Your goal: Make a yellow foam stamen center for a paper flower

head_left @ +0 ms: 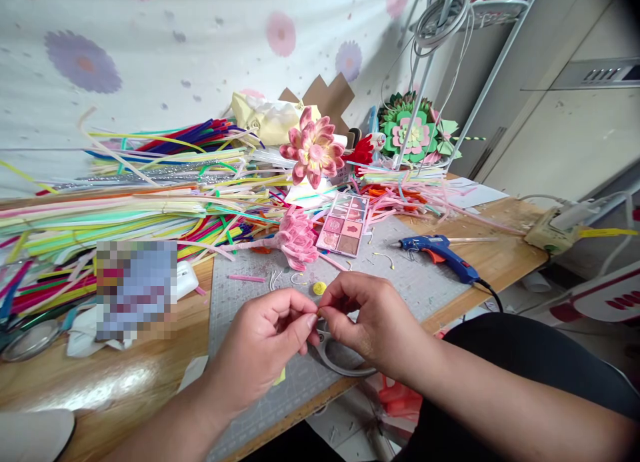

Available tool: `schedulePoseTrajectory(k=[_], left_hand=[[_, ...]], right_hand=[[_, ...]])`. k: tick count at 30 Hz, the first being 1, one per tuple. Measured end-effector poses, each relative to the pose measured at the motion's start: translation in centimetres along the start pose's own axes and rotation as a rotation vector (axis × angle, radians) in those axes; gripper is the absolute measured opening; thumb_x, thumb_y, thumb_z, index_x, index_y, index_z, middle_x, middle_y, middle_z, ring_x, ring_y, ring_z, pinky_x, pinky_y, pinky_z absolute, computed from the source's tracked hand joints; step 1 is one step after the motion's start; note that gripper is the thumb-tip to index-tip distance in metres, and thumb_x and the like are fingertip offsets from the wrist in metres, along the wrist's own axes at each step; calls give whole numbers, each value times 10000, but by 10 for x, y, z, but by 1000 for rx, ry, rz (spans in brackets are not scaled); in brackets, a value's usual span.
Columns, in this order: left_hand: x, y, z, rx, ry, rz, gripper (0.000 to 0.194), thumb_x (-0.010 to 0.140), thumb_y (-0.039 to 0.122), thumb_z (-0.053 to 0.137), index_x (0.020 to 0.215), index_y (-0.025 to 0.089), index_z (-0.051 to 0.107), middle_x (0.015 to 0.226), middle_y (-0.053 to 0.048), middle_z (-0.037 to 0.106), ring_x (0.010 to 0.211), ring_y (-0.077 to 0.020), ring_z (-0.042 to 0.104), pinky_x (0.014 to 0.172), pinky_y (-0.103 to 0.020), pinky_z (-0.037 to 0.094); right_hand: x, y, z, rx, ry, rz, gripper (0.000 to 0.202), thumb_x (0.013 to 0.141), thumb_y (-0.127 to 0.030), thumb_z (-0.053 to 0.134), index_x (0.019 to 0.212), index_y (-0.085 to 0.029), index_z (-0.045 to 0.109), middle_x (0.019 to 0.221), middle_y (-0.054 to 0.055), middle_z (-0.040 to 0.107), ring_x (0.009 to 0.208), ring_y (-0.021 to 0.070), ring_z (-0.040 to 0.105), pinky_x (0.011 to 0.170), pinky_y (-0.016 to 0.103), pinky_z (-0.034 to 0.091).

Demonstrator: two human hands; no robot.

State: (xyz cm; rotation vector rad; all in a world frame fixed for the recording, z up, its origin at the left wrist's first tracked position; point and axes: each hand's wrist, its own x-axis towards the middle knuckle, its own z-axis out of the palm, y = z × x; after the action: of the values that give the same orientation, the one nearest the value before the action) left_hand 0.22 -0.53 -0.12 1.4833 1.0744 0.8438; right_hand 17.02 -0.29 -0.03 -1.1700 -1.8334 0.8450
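Note:
My left hand (265,342) and my right hand (370,315) meet fingertip to fingertip above the grey cutting mat (240,295). Both are closed in a pinch on something small that the fingers mostly hide. Grey scissors (345,367) lie just beneath my right hand, their handle loops partly covered by it. Right behind the fingertips is a small round yellow piece (319,288). Farther back lie a pink fuzzy flower (296,241) with a stem and a palette of pink and brown powders (345,225). Short white wires with yellow tips (384,259) are scattered on the mat.
A blue glue gun (440,252) rests at the mat's right side, its cord going over the table edge. Bundles of colourful pipe cleaners (125,209) fill the back left. A pink-and-yellow flower (314,149) stands behind, and a power strip (550,229) sits at the right.

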Motion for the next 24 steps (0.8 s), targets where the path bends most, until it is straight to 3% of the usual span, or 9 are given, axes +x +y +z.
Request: schedulePoseTrajectory(k=[11, 16, 20, 24], left_hand=[[1, 0, 1, 22, 40, 27, 74, 762, 160, 589, 708, 175, 638, 557, 40, 611, 503, -83, 534, 473, -168, 409], [-1, -1, 1, 33, 65, 22, 66, 761, 186, 596, 717, 175, 644, 563, 28, 625, 512, -97, 550, 483, -183, 423], [-1, -2, 1, 88, 92, 27, 108, 769, 196, 590, 669, 179, 628, 533, 38, 589, 497, -96, 531, 485, -189, 410], [0, -2, 1, 56, 75, 3, 124, 775, 207, 578, 658, 180, 606, 542, 31, 598, 487, -99, 527, 481, -196, 402]], right_hand=[[-2, 1, 6, 3, 45, -26, 72, 695, -106, 575, 661, -153, 617, 596, -3, 626, 526, 95, 542, 503, 197, 397], [-3, 3, 6, 32, 39, -113, 106, 748, -107, 589, 778, -159, 677, 697, 19, 664, 616, 108, 592, 566, 200, 435], [-6, 1, 5, -96, 74, -222, 145, 783, -87, 555, 756, -157, 680, 730, 41, 657, 663, 130, 597, 603, 224, 438], [-8, -2, 6, -176, 108, -218, 137, 757, -61, 553, 721, -146, 654, 697, 36, 632, 625, 126, 577, 570, 222, 414]])
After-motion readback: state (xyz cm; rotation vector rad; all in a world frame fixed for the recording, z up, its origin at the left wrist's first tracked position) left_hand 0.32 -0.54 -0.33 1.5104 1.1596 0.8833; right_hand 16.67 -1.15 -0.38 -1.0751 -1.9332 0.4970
